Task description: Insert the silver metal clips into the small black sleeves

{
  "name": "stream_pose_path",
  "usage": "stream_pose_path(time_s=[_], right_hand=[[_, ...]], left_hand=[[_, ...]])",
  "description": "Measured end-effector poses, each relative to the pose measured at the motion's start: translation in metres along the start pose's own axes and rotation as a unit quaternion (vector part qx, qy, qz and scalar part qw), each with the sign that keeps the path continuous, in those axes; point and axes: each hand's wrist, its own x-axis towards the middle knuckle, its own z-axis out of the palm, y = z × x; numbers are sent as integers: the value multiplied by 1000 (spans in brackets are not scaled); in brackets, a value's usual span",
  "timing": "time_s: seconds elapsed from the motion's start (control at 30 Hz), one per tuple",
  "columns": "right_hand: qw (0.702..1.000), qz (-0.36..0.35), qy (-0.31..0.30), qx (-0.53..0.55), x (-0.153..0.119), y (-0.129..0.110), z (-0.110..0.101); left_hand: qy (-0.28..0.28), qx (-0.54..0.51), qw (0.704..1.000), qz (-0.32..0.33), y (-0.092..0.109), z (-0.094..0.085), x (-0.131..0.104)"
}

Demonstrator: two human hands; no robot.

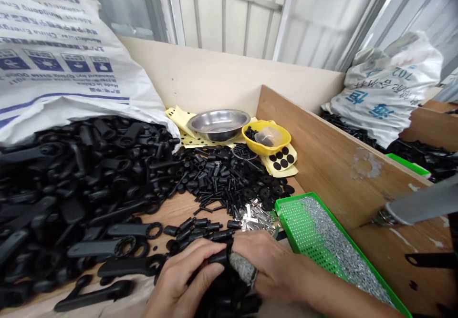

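Near the bottom centre, my left hand (189, 277) is closed around a small black cylindrical part (219, 257), thumb and fingers pinching it. Right beside it, my right hand (266, 261) is closed with its fingertips at the same part; a grey fuzzy wrap (243, 269) shows at its fingers. What the right hand itself grips is hidden. More black cylinders (184, 234) lie just beyond and below both hands. Small silver metal clips (255, 217) sit in a heap just past the right hand.
Black handle parts (78, 179) spill from a white sack (71, 65) at left. Screws (222, 189), a steel bowl (219, 123) and a yellow bowl (282, 139) lie farther back. At right are a green tray (307, 234), wooden divider (332, 156) and grey tool (422, 206).
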Motion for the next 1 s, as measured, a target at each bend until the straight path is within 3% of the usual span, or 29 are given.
stream_pose_path(time_s=[0.2,0.33,0.57,0.7,0.83,0.9,1.0], right_hand=[[985,-15,30,171,1,1,8],[980,-5,26,198,-3,-1,12],[999,15,-7,30,-6,-4,12],[997,-42,11,-69,-6,-1,15],[977,-122,27,-172,-4,4,15],[973,-136,30,-185,-3,5,14],[981,-105,36,-161,-4,4,16]], left_hand=[[5,82,989,124,-2,1,-7],[6,120,979,165,0,2,-9],[-20,48,994,96,5,1,-7],[-12,-17,999,30,9,0,-2],[-66,-85,994,-36,17,-3,8],[-82,-96,991,-49,20,-3,10],[-59,-84,994,-26,18,1,4]])
